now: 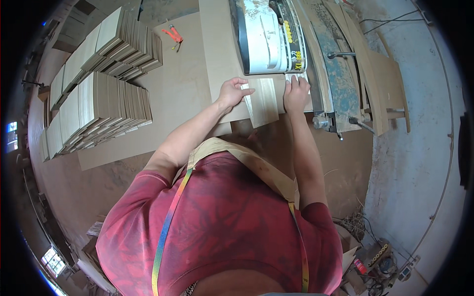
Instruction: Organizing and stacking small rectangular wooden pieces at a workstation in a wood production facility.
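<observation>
My left hand (234, 92) pinches a few thin pale wooden panels (263, 102) at their left edge, thumb on top. The panels stick out over the near edge of the work surface, just in front of a white and black machine (262, 39). My right hand (296, 92) lies to the right of the panels, against the machine's near right corner. Its fingers are stretched forward over a pale strip (289, 76) at the machine's front edge. What lies under the right palm is hidden.
Tall rows of stacked wooden panels (116, 98) stand on the left of the brown board (182, 98). Red-handled pliers (174, 34) lie beyond them. At the right are a worn blue-green metal machine bed (340, 64) with protruding levers (340, 55), leaning boards (382, 84) and a wall.
</observation>
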A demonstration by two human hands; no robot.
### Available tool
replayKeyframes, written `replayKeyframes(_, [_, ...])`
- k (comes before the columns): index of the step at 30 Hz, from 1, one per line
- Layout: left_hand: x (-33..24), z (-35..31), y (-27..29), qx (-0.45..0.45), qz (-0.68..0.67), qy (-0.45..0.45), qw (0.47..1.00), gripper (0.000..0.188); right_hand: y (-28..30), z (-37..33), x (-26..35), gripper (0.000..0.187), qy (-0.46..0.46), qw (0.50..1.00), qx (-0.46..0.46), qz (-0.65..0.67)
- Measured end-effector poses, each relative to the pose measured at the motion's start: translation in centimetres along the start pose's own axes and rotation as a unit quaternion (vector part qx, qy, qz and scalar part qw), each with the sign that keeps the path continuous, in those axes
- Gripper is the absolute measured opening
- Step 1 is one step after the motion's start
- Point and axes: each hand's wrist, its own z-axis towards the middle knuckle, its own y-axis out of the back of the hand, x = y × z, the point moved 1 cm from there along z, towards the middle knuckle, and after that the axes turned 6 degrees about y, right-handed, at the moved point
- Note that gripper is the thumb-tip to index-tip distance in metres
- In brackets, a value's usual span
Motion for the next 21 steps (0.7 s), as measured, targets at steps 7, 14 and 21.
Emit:
replayKeyframes(7, [-0.3,0.6,-0.8,-0.064,0.071,-0.025,0.995,0.029,5.2,-4.1,9.0,0.049,-0.071,0.988,0.093,0.104])
replayKeyframes(14, [0.1,0.5,1.6,0.061,-0.061,-0.006,0.996,0.030,5.9,-6.3,2.6,0.052,-0.094,0.993,0.039,-0.056])
replayKeyframes(21, [-0.3,0.7,0.8,-0.004,-0.026,0.025,0.999,0.028,-0.5,0.6,-1.1,0.042,-0.025,0.995,-0.035,-0.089])
